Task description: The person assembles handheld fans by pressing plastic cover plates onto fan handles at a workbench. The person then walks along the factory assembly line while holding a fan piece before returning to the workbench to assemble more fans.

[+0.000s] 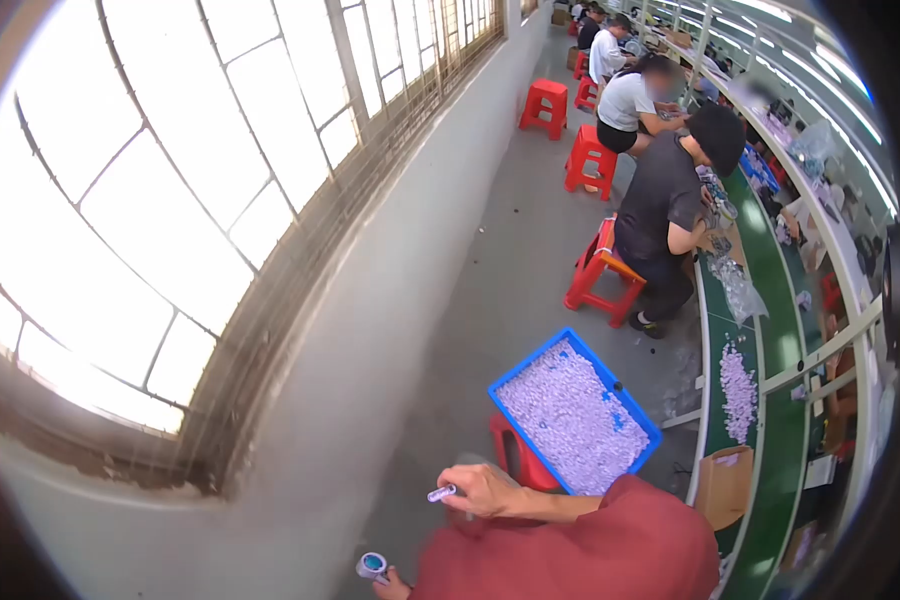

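My right hand (482,490) reaches across from the right, its fingers closed on a small pale purple piece (441,493) with darker marks. Its exact kind is too small to make out. Low in the view, only part of my left hand (395,586) shows. Its fingers grip a white round object with a teal end (372,566). Right beside my right forearm is a blue tray (625,398) filled with many small pale purple pieces and a few blue ones. A red stool (500,445) stands under the tray.
A barred window (170,200) and a pale wall (370,300) run along the left. A green workbench (785,330) on the right bears loose purple pieces (738,395) and a cardboard box (725,488). Several people sit along it; red stools (591,160) stand in the aisle.
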`<state>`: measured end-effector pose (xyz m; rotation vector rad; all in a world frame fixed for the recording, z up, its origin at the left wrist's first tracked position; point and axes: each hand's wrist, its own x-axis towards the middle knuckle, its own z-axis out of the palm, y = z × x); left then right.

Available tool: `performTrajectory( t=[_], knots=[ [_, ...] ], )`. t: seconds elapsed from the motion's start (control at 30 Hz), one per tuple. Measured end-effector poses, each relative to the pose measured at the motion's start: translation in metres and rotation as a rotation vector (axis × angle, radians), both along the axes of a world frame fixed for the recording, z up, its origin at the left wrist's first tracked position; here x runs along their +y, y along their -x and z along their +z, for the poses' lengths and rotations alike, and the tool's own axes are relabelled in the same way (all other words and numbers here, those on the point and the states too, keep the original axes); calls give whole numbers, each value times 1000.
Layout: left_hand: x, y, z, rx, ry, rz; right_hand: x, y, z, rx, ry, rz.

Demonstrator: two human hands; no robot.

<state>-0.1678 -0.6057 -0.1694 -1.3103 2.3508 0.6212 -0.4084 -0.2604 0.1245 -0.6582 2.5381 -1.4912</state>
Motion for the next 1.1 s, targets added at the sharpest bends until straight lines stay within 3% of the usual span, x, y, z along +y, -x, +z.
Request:
performTrajectory(
  t=[0.1,0.13,0.23,0.33,0.4,0.5,0.57,0.7,0.8,0.87,0.97,1.1],
  knots=[
    [-7,71,-7,534,256,-591,-8,36,-10,-59,42,79],
    [10,115,43,537,280,-651,-13,48,-20,-59,52,115],
    [81,224,193,817,-262,-237,-5,93,-17,-47,41,199],
    [99,301,237,746,-628,-75,1,125,-17,-84,122,256],
    [97,333,236,765,-725,-183,0,142,-15,-159,203,308],
    [132,397,283,793,-902,-297,-2,175,-7,-184,353,321],
    [139,429,288,799,-997,-369,-1,199,-7,-317,320,296],
    [137,487,308,491,-883,-545,-11,230,-26,-470,499,160],
    [144,533,292,571,-1045,-644,-3,256,-24,-723,682,32],
    [146,546,287,515,-1091,-676,7,270,-15,-735,744,-14],
    [176,583,331,401,-1153,-724,19,293,-23,-685,759,-45],
    [208,634,341,416,-1249,-697,43,347,-38,-656,785,33]
  ],
)
